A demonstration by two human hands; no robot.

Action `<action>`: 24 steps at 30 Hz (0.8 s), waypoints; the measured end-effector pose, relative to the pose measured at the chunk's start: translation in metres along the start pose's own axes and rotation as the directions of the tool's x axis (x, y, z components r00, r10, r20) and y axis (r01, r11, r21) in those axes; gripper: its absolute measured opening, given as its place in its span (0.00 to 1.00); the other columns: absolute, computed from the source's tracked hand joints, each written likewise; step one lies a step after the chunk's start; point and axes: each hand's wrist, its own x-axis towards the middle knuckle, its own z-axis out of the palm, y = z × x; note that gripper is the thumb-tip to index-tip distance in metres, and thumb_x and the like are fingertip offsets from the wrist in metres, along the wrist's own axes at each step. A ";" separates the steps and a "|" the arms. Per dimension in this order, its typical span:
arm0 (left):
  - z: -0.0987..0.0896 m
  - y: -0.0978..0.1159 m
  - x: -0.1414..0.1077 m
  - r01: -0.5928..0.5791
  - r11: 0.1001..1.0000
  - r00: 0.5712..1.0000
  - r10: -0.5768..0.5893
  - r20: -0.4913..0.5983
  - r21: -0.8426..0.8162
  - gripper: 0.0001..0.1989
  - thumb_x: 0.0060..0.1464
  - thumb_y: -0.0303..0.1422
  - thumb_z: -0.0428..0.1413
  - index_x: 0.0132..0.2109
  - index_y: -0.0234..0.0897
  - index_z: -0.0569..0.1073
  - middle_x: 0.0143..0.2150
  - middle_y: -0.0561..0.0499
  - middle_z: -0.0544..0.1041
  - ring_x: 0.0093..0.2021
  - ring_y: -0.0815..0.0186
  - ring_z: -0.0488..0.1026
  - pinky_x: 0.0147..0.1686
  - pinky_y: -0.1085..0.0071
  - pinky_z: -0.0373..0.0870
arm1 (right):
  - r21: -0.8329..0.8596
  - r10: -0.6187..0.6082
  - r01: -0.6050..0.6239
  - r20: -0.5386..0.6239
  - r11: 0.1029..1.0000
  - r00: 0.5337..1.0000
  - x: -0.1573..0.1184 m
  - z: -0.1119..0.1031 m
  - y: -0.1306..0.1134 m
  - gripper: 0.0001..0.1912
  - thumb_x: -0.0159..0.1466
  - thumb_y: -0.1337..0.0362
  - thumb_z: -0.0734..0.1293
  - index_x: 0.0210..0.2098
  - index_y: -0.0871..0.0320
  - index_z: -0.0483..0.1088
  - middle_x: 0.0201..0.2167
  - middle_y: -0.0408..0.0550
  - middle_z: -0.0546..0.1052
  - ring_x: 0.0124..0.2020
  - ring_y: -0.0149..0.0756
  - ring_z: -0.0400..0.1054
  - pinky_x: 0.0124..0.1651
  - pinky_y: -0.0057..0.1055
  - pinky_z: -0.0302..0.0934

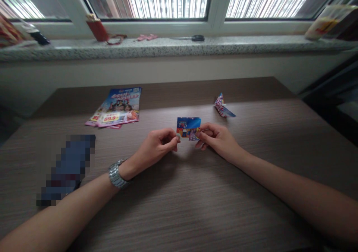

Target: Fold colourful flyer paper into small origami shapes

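One small printed paper (188,123) is hanging over the middle of the surface (179,207), the fingers of the left hand (160,140) and right hand (219,138) pinching its near corners. It is looking flat, its folding seemingly unfinished, while a folded paper (220,108) is lying toward the far right corner, apparently done, and flyers (120,104) are lying toward the far left, unfolded.

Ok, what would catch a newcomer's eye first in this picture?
Probably the bright printed paper, held between the left hand and the right hand near the middle of the table. Next, the colourful flyers on the table's left side, and the folded paper piece beyond the right hand.
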 end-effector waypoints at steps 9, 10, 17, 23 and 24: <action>0.001 -0.006 -0.003 -0.070 0.986 0.987 0.091 -0.134 0.149 0.11 0.65 0.40 0.57 0.43 0.36 0.73 0.33 0.53 0.76 0.32 0.69 0.72 0.31 0.75 0.68 | -0.091 -0.027 0.025 -0.019 0.996 0.999 0.000 -0.005 -0.003 0.19 0.62 0.49 0.72 0.42 0.58 0.74 0.23 0.41 0.77 0.21 0.30 0.72 0.24 0.26 0.69; 0.000 -0.007 -0.002 -0.083 0.981 0.976 0.116 -0.184 0.177 0.10 0.64 0.39 0.58 0.45 0.37 0.72 0.35 0.52 0.75 0.34 0.69 0.73 0.34 0.74 0.70 | -0.112 -0.025 0.022 -0.020 0.993 0.999 0.000 -0.006 -0.003 0.19 0.63 0.49 0.72 0.42 0.58 0.74 0.22 0.40 0.77 0.20 0.30 0.72 0.23 0.26 0.69; 0.001 -0.005 0.000 -0.258 0.893 0.931 0.332 -0.150 0.369 0.13 0.62 0.32 0.61 0.52 0.38 0.69 0.50 0.47 0.73 0.50 0.63 0.72 0.52 0.64 0.71 | -0.304 -0.022 0.043 0.072 0.952 0.997 0.000 -0.008 0.000 0.20 0.66 0.52 0.68 0.50 0.60 0.76 0.22 0.41 0.76 0.19 0.28 0.68 0.21 0.23 0.64; 0.007 -0.005 0.000 -0.211 0.919 0.962 0.255 -0.093 0.334 0.09 0.62 0.33 0.60 0.48 0.37 0.70 0.45 0.48 0.74 0.43 0.65 0.73 0.43 0.68 0.73 | -0.415 -0.054 0.102 0.127 0.904 0.990 -0.003 -0.004 -0.003 0.19 0.67 0.55 0.67 0.50 0.60 0.77 0.23 0.42 0.76 0.20 0.28 0.67 0.22 0.24 0.62; 0.008 -0.006 0.000 -0.204 0.924 0.966 0.244 -0.087 0.324 0.08 0.63 0.33 0.60 0.47 0.37 0.71 0.45 0.48 0.74 0.42 0.65 0.73 0.41 0.69 0.73 | -0.424 -0.061 0.110 0.129 0.899 0.990 -0.003 -0.004 -0.003 0.18 0.68 0.55 0.67 0.50 0.60 0.78 0.23 0.42 0.76 0.20 0.28 0.67 0.22 0.24 0.61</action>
